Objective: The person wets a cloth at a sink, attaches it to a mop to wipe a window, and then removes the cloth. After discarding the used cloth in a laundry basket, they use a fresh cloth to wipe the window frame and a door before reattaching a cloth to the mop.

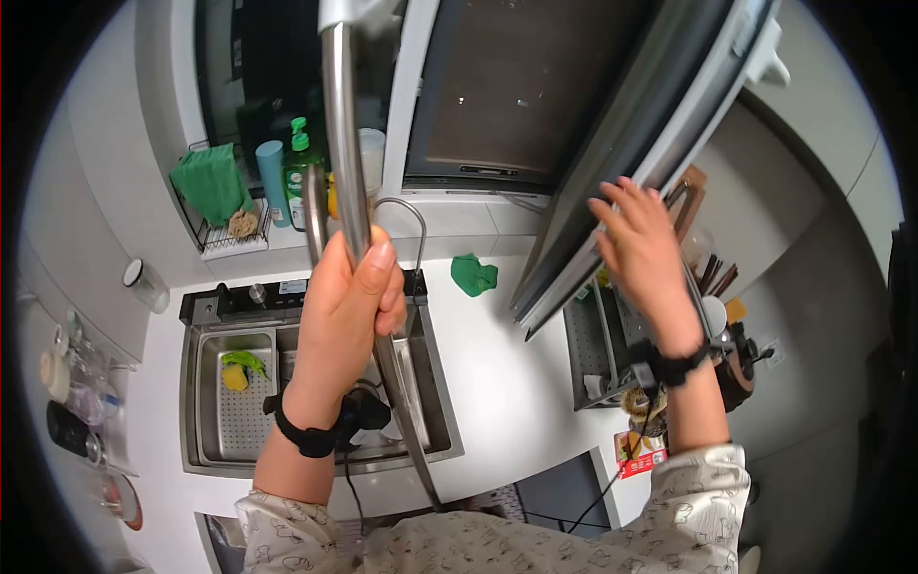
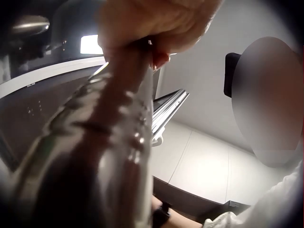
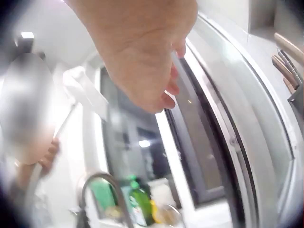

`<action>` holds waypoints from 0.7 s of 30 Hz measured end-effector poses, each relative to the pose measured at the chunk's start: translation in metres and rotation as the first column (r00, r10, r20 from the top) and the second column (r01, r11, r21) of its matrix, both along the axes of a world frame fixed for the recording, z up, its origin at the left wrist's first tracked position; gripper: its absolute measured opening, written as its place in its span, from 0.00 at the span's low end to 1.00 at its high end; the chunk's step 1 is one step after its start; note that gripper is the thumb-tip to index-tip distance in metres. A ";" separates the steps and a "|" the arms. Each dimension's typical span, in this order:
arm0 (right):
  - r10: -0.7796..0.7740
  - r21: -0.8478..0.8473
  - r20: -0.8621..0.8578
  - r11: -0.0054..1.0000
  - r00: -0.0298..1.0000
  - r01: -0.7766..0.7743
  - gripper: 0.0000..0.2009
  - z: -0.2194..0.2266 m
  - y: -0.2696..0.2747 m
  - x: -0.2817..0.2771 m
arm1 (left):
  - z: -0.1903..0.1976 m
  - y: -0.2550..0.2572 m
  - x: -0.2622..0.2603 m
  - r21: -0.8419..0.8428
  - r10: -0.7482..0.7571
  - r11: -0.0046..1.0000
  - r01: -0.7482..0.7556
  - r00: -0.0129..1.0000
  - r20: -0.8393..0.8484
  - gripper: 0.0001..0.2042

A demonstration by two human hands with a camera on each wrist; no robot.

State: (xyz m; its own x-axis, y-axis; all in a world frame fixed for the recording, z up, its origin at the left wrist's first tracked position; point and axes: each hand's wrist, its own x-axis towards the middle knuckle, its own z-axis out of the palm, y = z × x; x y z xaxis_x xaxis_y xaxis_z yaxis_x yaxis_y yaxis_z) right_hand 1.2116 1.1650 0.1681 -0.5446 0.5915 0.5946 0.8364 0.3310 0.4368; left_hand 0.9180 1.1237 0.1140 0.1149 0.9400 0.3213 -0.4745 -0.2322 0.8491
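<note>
My left hand [image 1: 349, 306] is wrapped around a long metal pole [image 1: 346, 134], which stands nearly upright over the sink and has a white fitting [image 1: 359, 11] at its top. The left wrist view shows the fist [image 2: 156, 23] closed about the shiny pole [image 2: 114, 114]. Fingers spread and slightly bent, my right hand [image 1: 645, 253] is at the edge of the swung-in window sash [image 1: 612, 191]; whether it touches the frame is unclear. In the right wrist view, the palm of this hand [image 3: 137, 57] hides part of the window, and the white fitting [image 3: 85, 90] shows at left.
Below are a steel sink [image 1: 244, 430] with a faucet, and a white counter [image 1: 497, 373] with a green cloth [image 1: 473, 275]. A green bottle [image 1: 298, 172] and a blue bottle [image 1: 273, 182] line the sill. A dish rack [image 1: 588, 349] stands right, below the sash; glassware [image 1: 86, 373] is at left.
</note>
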 end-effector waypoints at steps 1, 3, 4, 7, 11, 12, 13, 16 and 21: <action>-0.061 -0.001 0.104 0.998 0.993 0.062 0.12 -0.013 0.027 -0.004 | 0.006 -0.001 -0.012 -0.004 0.001 1.000 -0.001 1.000 0.006 0.09; -0.247 -0.027 0.320 0.963 0.915 0.269 0.15 -0.026 0.052 -0.006 | 0.011 -0.001 -0.035 0.013 -0.012 1.000 0.011 1.000 0.025 0.09; -0.253 0.026 0.352 0.965 0.901 0.261 0.14 -0.028 0.053 -0.004 | 0.013 -0.002 -0.045 0.032 -0.031 0.999 0.031 0.999 0.015 0.09; -0.279 0.039 0.352 0.958 0.893 0.284 0.14 -0.030 0.047 -0.006 | 0.012 -0.008 -0.075 0.003 0.023 1.000 -0.023 1.000 -0.015 0.09; -0.369 0.009 0.364 0.919 0.855 0.393 0.15 -0.030 0.038 -0.004 | -0.003 -0.032 -0.123 -0.069 0.143 0.987 -0.144 0.990 -0.017 0.09; -0.367 0.000 0.368 0.919 0.854 0.394 0.15 -0.030 0.037 -0.003 | -0.008 -0.039 -0.136 -0.068 0.214 0.975 -0.213 0.977 -0.002 0.09; -0.389 -0.008 0.374 0.906 0.842 0.423 0.16 -0.029 0.034 -0.002 | -0.012 -0.046 -0.147 -0.067 0.281 0.958 -0.280 0.960 0.012 0.09; -0.389 0.002 0.369 0.909 0.844 0.417 0.17 -0.030 0.027 0.007 | -0.020 -0.068 -0.176 -0.014 0.396 0.918 -0.396 0.914 0.092 0.09; -0.370 -0.005 0.340 0.919 0.865 0.395 0.18 -0.032 0.017 0.025 | -0.005 -0.097 -0.175 0.031 0.497 0.862 -0.506 0.855 0.148 0.08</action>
